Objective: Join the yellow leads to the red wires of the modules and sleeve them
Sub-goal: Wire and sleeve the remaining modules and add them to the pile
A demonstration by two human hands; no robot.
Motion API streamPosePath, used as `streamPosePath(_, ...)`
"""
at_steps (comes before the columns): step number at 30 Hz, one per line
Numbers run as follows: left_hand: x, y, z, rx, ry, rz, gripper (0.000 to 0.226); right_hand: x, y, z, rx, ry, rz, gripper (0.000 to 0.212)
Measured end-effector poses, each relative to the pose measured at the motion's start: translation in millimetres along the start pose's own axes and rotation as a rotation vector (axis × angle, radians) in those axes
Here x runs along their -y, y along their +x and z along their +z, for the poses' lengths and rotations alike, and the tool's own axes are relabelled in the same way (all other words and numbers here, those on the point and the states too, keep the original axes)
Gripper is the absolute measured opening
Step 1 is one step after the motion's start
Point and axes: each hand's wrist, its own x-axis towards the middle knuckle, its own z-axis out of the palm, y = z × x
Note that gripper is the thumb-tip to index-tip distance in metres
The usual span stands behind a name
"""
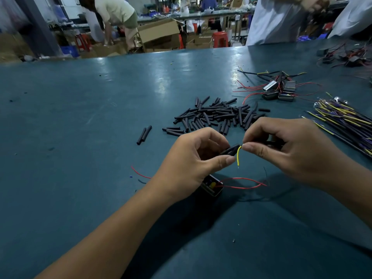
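Two hands pinch: left hand (193,160) a black sleeve (229,150), right hand (291,152) the yellow lead (238,157)

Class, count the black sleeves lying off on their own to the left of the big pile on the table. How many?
2. The two loose sleeves lie side by side on the table, left of the pile of sleeves. A third sleeve is in the left hand.

One wide-angle view from the person's head looks forward and down across the teal flat-topped table (100,117). It sits close above the left hand (193,164) and right hand (289,150), both low in the middle. The workshop floor beyond fills the top edge.
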Motion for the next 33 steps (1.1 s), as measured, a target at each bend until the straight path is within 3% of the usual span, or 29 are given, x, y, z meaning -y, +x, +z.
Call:
streamPosePath(7,-1,-1,5,-0.008,-0.226,-0.102,0.012,0,0,-1,0.021,0.041,-0.035,0.013)
streamPosePath(13,-5,-4,5,-0.118,0.282,0.157,0.009,-4,-1,0,0.024,0.061,0.005,0.008)
streamPosePath(24,-7,-3,11,-0.184,0.613,0.308,0.019,1,-1,3,0.003,0.028,0.006,0.007)
streamPosePath(29,-9,-5,11,-0.178,0.616,0.261,0.01,3,-2,4,-0.022,0.033,0.031,0.01)
streamPosePath(31,-10,-4,11,-0.207,0.59,0.226,0.005,6,-1,6,-0.131,-0.044,0.006,0.01)
streamPosePath(33,-10,-2,10,-0.247,0.509,0.177,0.006,11,-1,5,-0.35,-0.207,-0.042,0.012)
